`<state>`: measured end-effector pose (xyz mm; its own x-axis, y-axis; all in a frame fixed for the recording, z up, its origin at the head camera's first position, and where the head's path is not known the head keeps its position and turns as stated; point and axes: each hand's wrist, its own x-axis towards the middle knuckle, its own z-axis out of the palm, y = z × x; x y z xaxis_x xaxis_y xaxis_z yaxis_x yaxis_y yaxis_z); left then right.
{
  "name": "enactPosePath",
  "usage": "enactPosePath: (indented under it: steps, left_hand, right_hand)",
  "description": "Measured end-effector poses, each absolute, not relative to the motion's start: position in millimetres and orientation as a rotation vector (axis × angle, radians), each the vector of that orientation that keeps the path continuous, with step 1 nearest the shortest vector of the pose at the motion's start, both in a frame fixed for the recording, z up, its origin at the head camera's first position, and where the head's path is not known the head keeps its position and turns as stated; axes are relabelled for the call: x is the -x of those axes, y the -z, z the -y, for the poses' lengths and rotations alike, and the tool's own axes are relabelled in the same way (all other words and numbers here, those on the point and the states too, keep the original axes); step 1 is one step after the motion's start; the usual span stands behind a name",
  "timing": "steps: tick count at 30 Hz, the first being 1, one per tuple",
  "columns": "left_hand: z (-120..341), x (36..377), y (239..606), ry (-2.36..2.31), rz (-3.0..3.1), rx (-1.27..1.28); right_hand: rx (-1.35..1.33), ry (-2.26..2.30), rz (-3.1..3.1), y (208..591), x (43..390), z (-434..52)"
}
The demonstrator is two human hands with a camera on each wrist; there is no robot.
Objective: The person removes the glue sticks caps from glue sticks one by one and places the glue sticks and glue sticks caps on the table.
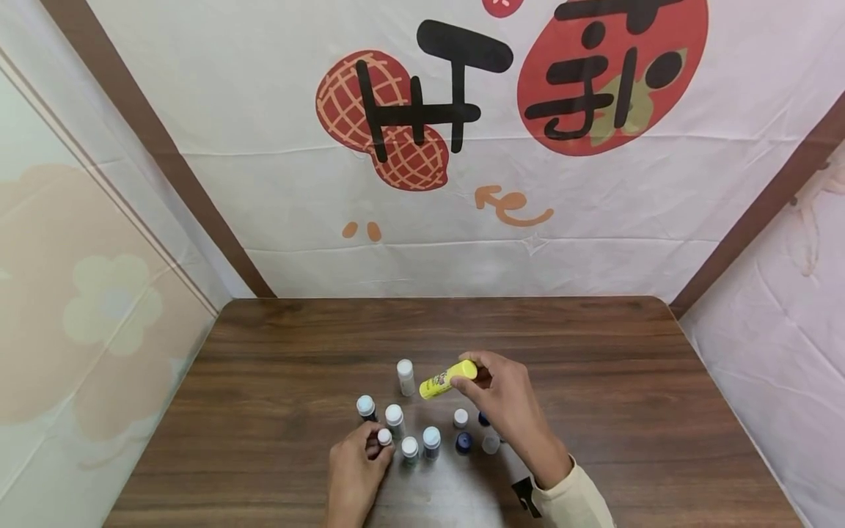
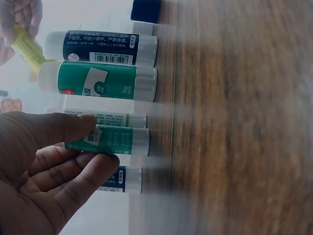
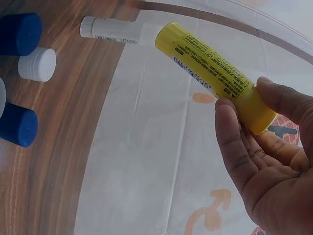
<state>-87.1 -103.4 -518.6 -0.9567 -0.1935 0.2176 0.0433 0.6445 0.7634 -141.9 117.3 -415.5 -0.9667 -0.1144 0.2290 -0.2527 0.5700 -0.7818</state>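
My left hand (image 1: 376, 449) pinches an upright green-labelled glue stick (image 1: 384, 437) with a white cap, low on the wooden table (image 1: 594, 367). In the left wrist view the thumb and fingers (image 2: 93, 166) grip that green stick (image 2: 124, 140) around its body. My right hand (image 1: 480, 378) holds a yellow glue stick (image 1: 447, 379) tilted in the air above the group. The right wrist view shows this yellow stick (image 3: 210, 68) pinched at its cap end between thumb and fingers (image 3: 230, 132).
Several more glue sticks stand around the hands: a tall white one (image 1: 405, 376), white-capped ones (image 1: 394, 418), a green one (image 2: 98, 81) and a dark blue one (image 2: 102, 48). Blue caps (image 3: 18, 125) and a white cap (image 3: 38, 63) stand nearby. A printed cloth (image 1: 422, 220) hangs behind.
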Motion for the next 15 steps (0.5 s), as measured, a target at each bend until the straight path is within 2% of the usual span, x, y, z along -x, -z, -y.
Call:
enactPosePath:
  steps: [7, 15]
  left_hand:
    - [104.1, 81.6, 507.9, 1.123, 2.622, -0.125]
    - [107.3, 66.2, 468.2, 0.91, 2.487, -0.026]
  right_hand:
    - [-0.296, -1.365, 2.663, 412.9, 137.3, -117.0]
    - [-0.276, -1.44, 2.645, 410.0, 133.0, -114.0]
